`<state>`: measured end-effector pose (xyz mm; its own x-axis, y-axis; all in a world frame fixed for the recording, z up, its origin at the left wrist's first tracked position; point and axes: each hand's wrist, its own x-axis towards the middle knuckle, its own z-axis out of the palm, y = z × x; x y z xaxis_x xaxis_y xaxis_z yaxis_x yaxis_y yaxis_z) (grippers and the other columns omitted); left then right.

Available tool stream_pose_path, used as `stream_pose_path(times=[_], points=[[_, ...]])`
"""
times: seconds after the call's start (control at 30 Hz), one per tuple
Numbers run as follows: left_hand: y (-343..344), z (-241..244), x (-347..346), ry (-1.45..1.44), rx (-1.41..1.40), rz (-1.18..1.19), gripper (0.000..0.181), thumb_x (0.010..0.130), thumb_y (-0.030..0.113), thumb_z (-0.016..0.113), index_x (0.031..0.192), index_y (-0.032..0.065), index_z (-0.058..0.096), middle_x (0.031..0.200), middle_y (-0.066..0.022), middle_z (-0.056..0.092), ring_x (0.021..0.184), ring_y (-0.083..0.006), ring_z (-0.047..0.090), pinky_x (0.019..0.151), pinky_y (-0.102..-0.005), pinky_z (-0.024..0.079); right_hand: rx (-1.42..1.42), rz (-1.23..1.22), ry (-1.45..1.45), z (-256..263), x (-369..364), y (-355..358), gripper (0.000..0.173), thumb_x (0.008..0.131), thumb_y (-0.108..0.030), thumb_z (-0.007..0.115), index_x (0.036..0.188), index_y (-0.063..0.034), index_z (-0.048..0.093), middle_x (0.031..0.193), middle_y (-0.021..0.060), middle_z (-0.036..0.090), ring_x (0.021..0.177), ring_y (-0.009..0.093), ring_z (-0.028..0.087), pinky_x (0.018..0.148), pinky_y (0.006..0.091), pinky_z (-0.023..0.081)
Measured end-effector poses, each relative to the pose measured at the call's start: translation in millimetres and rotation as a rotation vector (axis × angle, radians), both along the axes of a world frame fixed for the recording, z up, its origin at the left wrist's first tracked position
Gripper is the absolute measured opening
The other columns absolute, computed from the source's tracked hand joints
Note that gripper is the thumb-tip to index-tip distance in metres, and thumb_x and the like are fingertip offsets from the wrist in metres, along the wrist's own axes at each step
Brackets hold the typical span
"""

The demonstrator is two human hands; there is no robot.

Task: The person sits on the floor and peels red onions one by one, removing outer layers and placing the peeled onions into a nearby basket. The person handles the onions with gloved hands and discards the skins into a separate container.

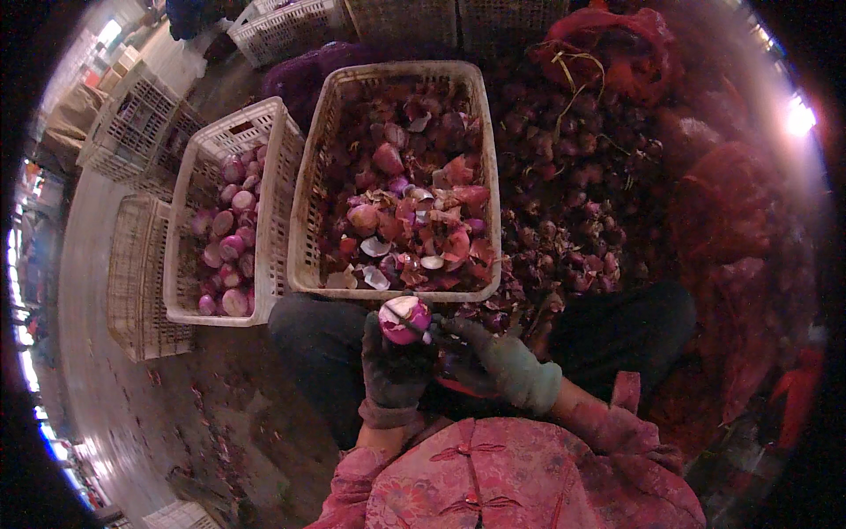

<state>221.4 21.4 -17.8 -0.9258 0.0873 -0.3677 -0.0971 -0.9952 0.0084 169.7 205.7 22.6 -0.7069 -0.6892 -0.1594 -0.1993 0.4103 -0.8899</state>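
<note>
In my dark-gloved left hand (393, 370) rests a partly peeled red onion (400, 328), held just past the near rim of a large plastic crate (390, 294). Its top shows pale where the skin is off. My right hand (482, 354), in a dark glove with a grey-green cuff, grips a small knife whose dark thin blade (406, 317) lies across the onion. The handle is hidden in the fingers. Dry onion skins (456, 211) and several onions fill much of that crate.
A narrower white crate (177, 264) of peeled onions (231, 248) stands on the left, with another crate (135, 278) beyond it. Unpeeled onions (581, 218) are heaped on the right, beside red mesh sacks (727, 198). More crates (287, 30) stand at the back.
</note>
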Motion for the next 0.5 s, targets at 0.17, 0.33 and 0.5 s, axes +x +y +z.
stream_pose_path(times=[0.17, 0.33, 0.5], points=[[0, -7, 2, -0.059, -0.374, -0.042, 0.05, 0.095, 0.041, 0.054, 0.134, 0.009, 0.051, 0.131, -0.0139, 0.057, 0.119, -0.033, 0.055, 0.105, -0.0481, 0.043, 0.176, 0.024, 0.08, 22, -3, 1, 0.07, 0.089, -0.035, 0.063, 0.145, -0.0084, 0.029, 0.094, 0.0225, 0.068, 0.081, 0.039, 0.068, 0.068, 0.0472, 0.055], [16, 19, -10, 0.022, -1.018, -0.096, 0.044, 0.097, 0.036, 0.051, 0.127, 0.0042, 0.052, 0.118, -0.0146, 0.061, 0.105, -0.0284, 0.062, 0.09, -0.0405, 0.053, 0.32, 0.024, 0.05, 30, -14, 8, 0.074, 0.09, -0.039, 0.062, 0.146, -0.0078, 0.026, 0.09, 0.024, 0.068, 0.08, 0.04, 0.068, 0.068, 0.0484, 0.055], [14, 7, -7, 0.062, -0.77, -0.029, 0.049, 0.096, 0.04, 0.053, 0.13, 0.0052, 0.051, 0.122, -0.0137, 0.06, 0.112, -0.0272, 0.058, 0.093, -0.0408, 0.051, 0.238, 0.007, -0.014, 8, -16, 13, 0.077, 0.089, -0.039, 0.063, 0.147, -0.0068, 0.025, 0.091, 0.0247, 0.067, 0.08, 0.041, 0.067, 0.069, 0.0473, 0.055]])
